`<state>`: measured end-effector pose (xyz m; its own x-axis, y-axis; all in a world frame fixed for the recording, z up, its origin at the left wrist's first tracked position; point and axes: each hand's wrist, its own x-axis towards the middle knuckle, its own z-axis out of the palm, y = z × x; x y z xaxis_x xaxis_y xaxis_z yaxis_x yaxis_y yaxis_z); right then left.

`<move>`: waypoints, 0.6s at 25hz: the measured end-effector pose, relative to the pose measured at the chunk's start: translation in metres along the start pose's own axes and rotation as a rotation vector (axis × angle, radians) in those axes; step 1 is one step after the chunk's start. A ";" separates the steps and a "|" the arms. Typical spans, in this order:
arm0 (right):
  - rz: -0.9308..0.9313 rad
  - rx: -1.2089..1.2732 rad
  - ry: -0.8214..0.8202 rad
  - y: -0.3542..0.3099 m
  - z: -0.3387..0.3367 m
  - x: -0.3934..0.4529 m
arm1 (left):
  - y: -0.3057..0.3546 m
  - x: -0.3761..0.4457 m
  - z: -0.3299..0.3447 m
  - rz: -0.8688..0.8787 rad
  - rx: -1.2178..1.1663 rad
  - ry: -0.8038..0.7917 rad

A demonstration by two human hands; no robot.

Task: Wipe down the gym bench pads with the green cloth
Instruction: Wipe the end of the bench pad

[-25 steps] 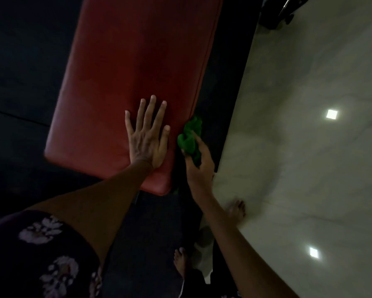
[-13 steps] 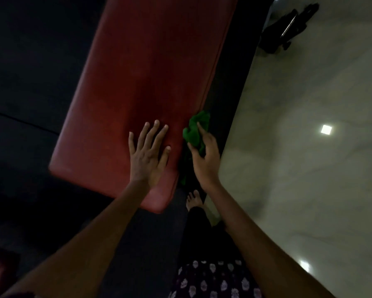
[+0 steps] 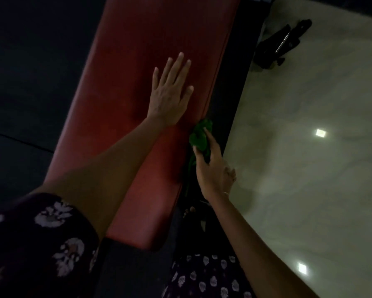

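Observation:
A long red bench pad (image 3: 124, 87) runs from the top centre down toward me. My left hand (image 3: 170, 93) lies flat on its top surface, fingers straight and spread, near the right edge. My right hand (image 3: 213, 168) grips the bunched green cloth (image 3: 199, 136) and holds it against the pad's right side edge, just below my left hand. Part of the cloth hangs down behind my fingers.
Dark rubber flooring (image 3: 30, 82) lies left of the bench. Pale glossy tiles (image 3: 309, 168) with light reflections spread to the right. A black piece of equipment (image 3: 281, 44) sits on the tiles at the top right. My bare foot (image 3: 189, 211) stands beside the bench.
My left hand has slid farther up the pad. My right hand with the cloth has moved along the pad's right side edge. The view has shifted closer to the bench.

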<state>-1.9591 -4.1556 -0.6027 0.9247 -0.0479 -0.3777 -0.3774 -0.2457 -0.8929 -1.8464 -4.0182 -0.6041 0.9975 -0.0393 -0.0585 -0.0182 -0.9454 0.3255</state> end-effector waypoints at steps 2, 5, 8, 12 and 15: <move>-0.034 0.061 0.038 -0.010 -0.002 0.055 | -0.005 0.010 0.012 0.009 0.069 -0.038; -0.088 0.033 0.063 -0.013 -0.005 0.105 | -0.010 0.006 0.021 0.008 0.085 0.019; 0.018 0.089 -0.010 -0.005 -0.006 0.074 | -0.006 0.006 0.020 0.003 0.038 0.033; 0.039 0.120 -0.032 -0.003 -0.010 0.092 | -0.005 0.008 0.020 -0.007 0.018 0.042; 0.022 0.136 -0.023 -0.017 -0.018 0.147 | -0.003 0.007 0.019 -0.033 -0.001 0.090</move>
<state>-1.8160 -4.1764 -0.6386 0.9151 -0.0291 -0.4021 -0.4028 -0.1117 -0.9085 -1.8406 -4.0221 -0.6235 0.9997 0.0210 0.0160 0.0146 -0.9453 0.3260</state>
